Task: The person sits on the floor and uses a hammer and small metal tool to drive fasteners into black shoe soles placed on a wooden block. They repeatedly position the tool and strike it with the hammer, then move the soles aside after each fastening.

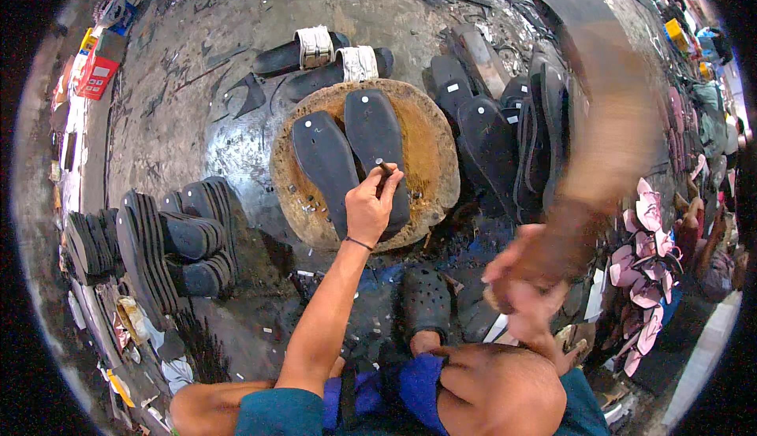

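Head view: short rod (384, 166) slants lengthwise, pale end up-left.

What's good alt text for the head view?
A person's left hand holds a metal punch over one of two black sandal soles on a round block; the right hand grips a blurred, apparently wooden club. More soles sit on either side.

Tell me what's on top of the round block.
Two black soles lie on the block, with small dark bits beside them. The left hand holds a short tool over one sole. The surface beneath the soles is covered.
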Available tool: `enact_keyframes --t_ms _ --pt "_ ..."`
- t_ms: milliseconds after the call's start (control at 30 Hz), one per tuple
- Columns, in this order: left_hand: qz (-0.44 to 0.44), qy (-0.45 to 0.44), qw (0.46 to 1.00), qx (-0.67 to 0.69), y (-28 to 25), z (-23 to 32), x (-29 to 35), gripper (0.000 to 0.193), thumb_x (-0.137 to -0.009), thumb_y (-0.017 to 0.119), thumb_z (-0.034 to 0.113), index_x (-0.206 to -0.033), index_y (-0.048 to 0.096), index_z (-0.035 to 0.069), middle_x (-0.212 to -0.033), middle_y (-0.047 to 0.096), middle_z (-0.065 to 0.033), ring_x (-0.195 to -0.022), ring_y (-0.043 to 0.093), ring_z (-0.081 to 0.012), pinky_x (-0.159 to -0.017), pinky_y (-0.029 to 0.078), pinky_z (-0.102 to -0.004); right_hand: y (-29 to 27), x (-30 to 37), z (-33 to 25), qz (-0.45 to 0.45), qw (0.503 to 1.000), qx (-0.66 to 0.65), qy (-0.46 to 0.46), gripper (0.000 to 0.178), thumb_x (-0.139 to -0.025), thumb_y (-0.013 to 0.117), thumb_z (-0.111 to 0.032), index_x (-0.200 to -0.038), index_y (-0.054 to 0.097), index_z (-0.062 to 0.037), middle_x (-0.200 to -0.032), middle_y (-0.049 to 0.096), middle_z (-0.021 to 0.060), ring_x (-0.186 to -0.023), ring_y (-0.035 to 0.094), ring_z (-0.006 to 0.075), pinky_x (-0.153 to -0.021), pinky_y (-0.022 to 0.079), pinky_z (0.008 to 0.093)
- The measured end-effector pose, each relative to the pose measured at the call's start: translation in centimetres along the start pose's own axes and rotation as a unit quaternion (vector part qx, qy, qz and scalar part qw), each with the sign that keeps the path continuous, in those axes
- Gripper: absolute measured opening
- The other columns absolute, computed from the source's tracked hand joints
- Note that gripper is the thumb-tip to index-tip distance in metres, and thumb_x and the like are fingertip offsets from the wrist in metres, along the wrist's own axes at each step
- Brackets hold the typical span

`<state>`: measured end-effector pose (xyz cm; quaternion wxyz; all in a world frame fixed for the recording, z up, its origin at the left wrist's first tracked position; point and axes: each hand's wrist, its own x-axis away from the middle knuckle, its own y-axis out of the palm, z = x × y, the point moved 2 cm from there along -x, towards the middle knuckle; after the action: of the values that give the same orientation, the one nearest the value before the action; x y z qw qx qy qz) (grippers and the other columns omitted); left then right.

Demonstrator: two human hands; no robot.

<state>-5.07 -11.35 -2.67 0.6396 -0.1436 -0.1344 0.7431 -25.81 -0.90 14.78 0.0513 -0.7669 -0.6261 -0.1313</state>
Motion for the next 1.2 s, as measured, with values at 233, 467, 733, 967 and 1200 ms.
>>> enact_keyframes --t_ms 233,467,733,967,1200 --pt "-0.140 0.080 0.971 -0.177 0.2 -2.7 0.9 0.031 -0.084 0.070 0.007 -0.115 0.067 0.004 -0.100 0.073 -0.0131 -0.087 0.071 -0.0323 -0.074 0.058 -0.0364 -3.1 -2.8 12.1 -0.202 0.937 0.271 0.086 0.053 -0.081 0.077 -0.020 -0.124 0.055 -0.0002 -0.091 0.064 0.0032 -0.086 0.062 0.0168 -0.077 0.052 0.0343" --pt "-0.018 -0.107 0.988 0.112 -1.1 0.4 -1.7 0.023 -0.099 0.061 0.025 -0.095 0.060 0.002 -0.088 0.073 -0.0106 -0.083 0.071 -0.0221 -0.077 0.059 -0.0331 0.7 -3.6 11.7 -0.130 0.982 -0.027 0.135 0.042 -0.088 0.067 -0.024 -0.116 0.050 0.0015 -0.083 0.065 0.0126 -0.071 0.064 0.0212 -0.068 0.054 0.0355" --pt "-0.092 -0.115 0.968 0.205 -1.3 2.5 7.6 0.020 -0.099 0.063 0.015 -0.108 0.068 -0.002 -0.104 0.071 -0.0077 -0.090 0.067 -0.0138 -0.076 0.057 -0.0289 3.4 -3.8 15.2 -0.058 0.967 -0.108 0.224 0.042 -0.090 0.074 -0.027 -0.120 0.056 -0.0028 -0.105 0.064 0.0043 -0.093 0.061 0.0163 -0.080 0.051 0.0329" --pt "0.045 -0.154 0.930 0.330 -4.1 -1.7 1.2 0.025 -0.103 0.055 0.018 -0.118 0.054 -0.002 -0.106 0.070 -0.0151 -0.092 0.069 -0.0176 -0.078 0.060 -0.0302 2.1 -2.5 13.7 -0.034 0.986 0.028 0.161 0.032 -0.090 0.073 -0.015 -0.112 0.056 -0.0005 -0.093 0.067 0.0071 -0.078 0.065 0.0152 -0.070 0.054 0.0303" --pt "0.055 -0.139 0.964 0.219 -2.3 -2.3 0.4 0.027 -0.099 0.064 0.021 -0.112 0.064 -0.003 -0.091 0.073 -0.0092 -0.082 0.070 -0.0127 -0.072 0.059 -0.0283 1.4 -1.4 10.1 -0.042 0.992 0.052 0.107 0.038 -0.083 0.079 -0.011 -0.113 0.056 -0.0037 -0.095 0.068 0.0040 -0.075 0.063 0.0115 -0.063 0.052 0.0268"
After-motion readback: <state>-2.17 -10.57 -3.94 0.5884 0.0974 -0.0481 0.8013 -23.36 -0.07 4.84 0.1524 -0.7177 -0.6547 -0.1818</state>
